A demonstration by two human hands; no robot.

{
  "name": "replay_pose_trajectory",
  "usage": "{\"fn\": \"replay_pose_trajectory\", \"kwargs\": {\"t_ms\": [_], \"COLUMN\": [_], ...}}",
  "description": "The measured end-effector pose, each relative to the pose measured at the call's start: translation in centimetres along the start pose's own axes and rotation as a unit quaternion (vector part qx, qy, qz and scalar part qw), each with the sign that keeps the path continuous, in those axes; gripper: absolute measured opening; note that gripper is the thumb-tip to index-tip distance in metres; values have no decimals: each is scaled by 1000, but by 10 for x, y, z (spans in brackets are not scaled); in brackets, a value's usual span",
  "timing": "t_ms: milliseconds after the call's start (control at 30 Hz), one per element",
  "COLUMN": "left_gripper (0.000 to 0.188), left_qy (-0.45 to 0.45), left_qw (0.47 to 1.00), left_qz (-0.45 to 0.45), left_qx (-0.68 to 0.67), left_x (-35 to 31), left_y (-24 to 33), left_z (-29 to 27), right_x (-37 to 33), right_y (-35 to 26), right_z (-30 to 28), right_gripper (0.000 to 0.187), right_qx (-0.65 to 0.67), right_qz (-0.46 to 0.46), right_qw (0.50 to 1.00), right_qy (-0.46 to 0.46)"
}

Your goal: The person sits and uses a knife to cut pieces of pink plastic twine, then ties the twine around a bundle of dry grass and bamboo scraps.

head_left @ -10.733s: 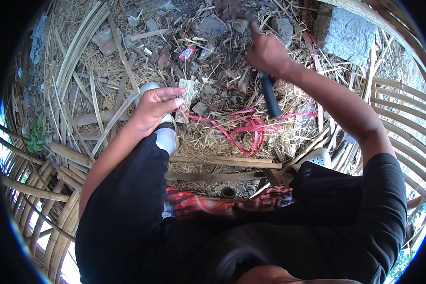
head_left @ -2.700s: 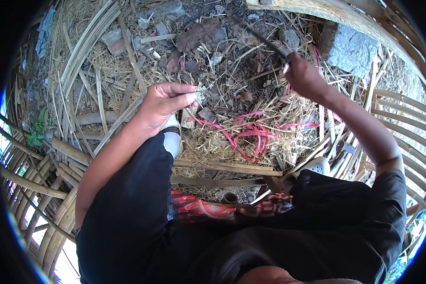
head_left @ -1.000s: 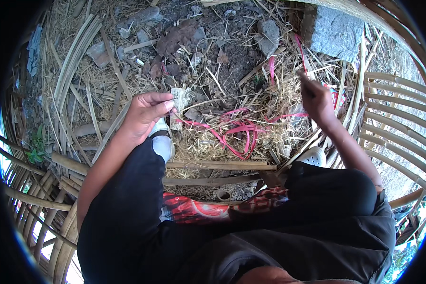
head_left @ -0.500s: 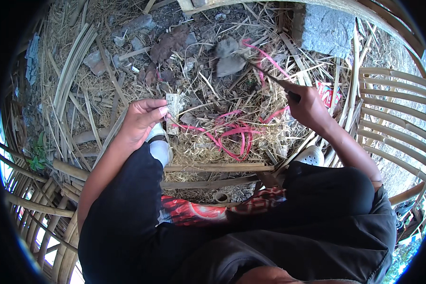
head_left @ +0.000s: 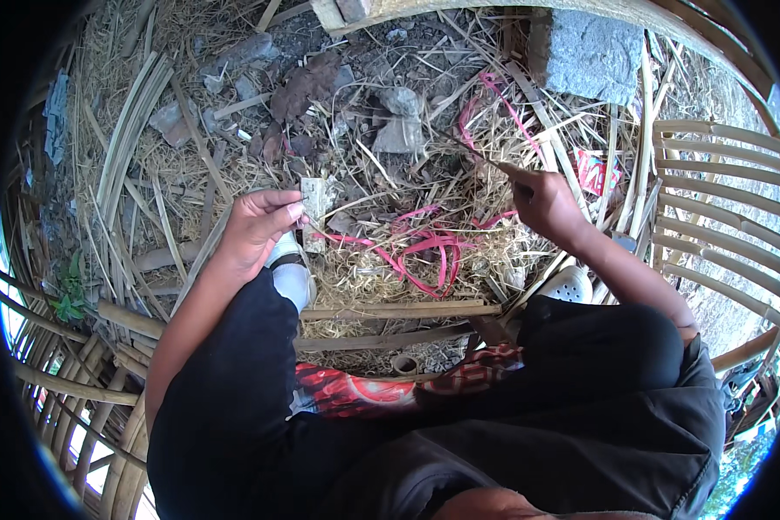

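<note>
My left hand (head_left: 264, 227) is over my left knee, thumb and forefinger pinched together; what they hold, if anything, is too small to make out. Beside its fingertips is a pale flat piece of wood (head_left: 315, 234). My right hand (head_left: 550, 208) grips a knife (head_left: 472, 149), its thin dark blade pointing up and left over the litter. Just left of the blade tip lies a lumpy grey object (head_left: 399, 134) whose kind I cannot tell. Tangled pink plastic ribbon (head_left: 445, 251) lies between my hands, and more pink ribbon (head_left: 516, 113) lies beyond the knife.
Straw and bamboo slivers (head_left: 139, 130) cover the ground. A grey stone block (head_left: 594, 56) stands at the far right, near a red wrapper (head_left: 596, 172). A slatted bamboo frame (head_left: 724, 217) flanks my right arm. Bamboo rails (head_left: 399, 309) cross in front of my legs.
The knife's tip has moved left and slightly down with my right hand. The grey object has shifted left and looks less blurred. The far pink ribbon lies differently. My left hand keeps its pinch.
</note>
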State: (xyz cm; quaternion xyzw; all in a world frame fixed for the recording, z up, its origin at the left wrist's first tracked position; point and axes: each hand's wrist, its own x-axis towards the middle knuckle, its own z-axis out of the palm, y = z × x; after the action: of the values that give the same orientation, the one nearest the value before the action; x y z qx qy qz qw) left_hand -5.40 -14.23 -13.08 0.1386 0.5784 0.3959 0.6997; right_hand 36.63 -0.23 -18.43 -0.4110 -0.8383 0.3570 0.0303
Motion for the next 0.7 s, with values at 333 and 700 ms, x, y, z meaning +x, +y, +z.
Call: {"fn": "replay_pose_trajectory", "kwargs": {"t_ms": [333, 700], "left_gripper": [17, 17], "left_qy": [8, 7], "left_qw": [1000, 1000], "left_qz": [0, 11], "left_qx": [6, 3], "left_x": [0, -2], "left_y": [1, -2], "left_z": [-4, -5], "right_x": [-6, -29], "right_y": [34, 35], "right_z": [-6, -4], "right_gripper": [40, 43], "right_qx": [-13, -13], "right_qz": [49, 91], "right_qw": [998, 979], "right_qy": [45, 181]}}
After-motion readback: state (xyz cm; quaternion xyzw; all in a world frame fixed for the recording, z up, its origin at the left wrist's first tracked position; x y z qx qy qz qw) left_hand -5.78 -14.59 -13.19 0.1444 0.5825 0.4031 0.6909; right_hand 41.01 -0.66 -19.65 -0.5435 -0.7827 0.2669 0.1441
